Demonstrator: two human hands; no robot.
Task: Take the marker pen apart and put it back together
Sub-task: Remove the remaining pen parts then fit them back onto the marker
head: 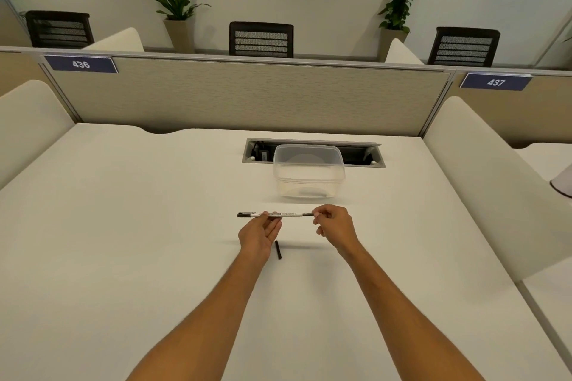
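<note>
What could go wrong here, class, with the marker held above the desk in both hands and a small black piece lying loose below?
The loose black piece could roll away or get knocked by the left hand just beside it. The marker is pinched only by fingertips, the right hand at its very end, so it may slip onto the desk.

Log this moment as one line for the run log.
left hand: holds marker pen mid-barrel | right hand: pinches its right end | small black part: on desk | clear container: behind
</note>
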